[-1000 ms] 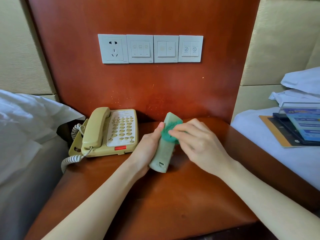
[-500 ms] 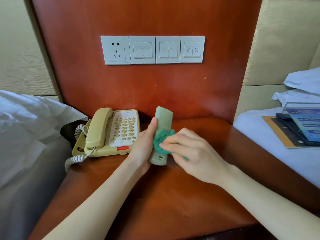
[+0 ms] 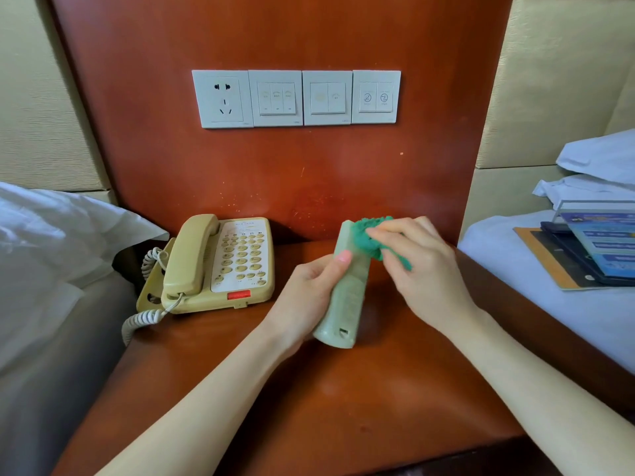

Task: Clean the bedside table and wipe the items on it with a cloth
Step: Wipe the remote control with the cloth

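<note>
The cloth (image 3: pixel 364 235) hides the remote's (image 3: pixel 343 297) far end; switch labels (image 3: pixel 375 97) unreadable.

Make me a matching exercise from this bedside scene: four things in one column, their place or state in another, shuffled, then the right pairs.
Things:
1. remote control
2. green cloth
3. telephone
4. booklets

Places or states:
A. on the bed at the right
B. gripped by the left hand
C. on the table, left
D. pinched in the right hand

Pairs: 1-B, 2-D, 3-C, 4-A
</note>
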### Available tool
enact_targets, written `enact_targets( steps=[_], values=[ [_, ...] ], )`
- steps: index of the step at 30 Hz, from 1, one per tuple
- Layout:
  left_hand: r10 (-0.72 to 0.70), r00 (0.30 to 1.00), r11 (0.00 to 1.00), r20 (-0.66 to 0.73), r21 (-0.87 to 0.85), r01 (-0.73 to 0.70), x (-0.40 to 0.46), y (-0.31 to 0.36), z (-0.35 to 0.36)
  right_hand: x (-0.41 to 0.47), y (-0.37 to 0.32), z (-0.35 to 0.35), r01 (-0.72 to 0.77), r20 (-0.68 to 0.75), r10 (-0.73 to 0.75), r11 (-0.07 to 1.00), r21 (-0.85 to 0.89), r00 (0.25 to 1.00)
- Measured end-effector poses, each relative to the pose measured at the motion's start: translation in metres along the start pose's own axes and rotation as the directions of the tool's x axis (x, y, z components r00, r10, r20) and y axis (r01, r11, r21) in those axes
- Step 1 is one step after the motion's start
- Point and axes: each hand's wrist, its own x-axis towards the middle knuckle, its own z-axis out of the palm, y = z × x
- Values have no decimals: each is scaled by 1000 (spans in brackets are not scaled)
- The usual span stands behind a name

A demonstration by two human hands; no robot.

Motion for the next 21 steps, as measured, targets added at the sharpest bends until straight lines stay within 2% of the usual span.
enact_targets(
  steps=[2, 4, 6, 8, 11, 15, 21],
  values=[
    [-11, 998, 1000, 64, -20, 12, -1, 0, 2, 1, 5, -2, -153, -30, 154, 988, 35, 988],
    [-27, 995, 999, 95, -37, 31, -1, 0, 3, 2, 8, -3, -340, -30, 349, 928, 151, 937],
    [-47, 997, 997, 59, -55, 50, 1, 1, 4, 3, 10, -3, -463, -25, 489, 841, 278, 872],
    [-101, 995, 992, -19, -82, 99, 3, 2, 1, 3, 12, -4, -517, -8, 556, 778, 356, 831],
    [-236, 968, 947, -80, -242, 210, 2, 5, -5, 3, 9, -3, -540, 27, 575, 750, 382, 818],
    [-393, 917, 791, -74, -535, 296, 1, 8, -10, 1, 3, 1, -512, 61, 529, 778, 364, 847],
    [-551, 834, 603, -17, -699, 384, 4, 7, -15, 0, 0, 4, -483, 64, 494, 802, 352, 867]
  ],
)
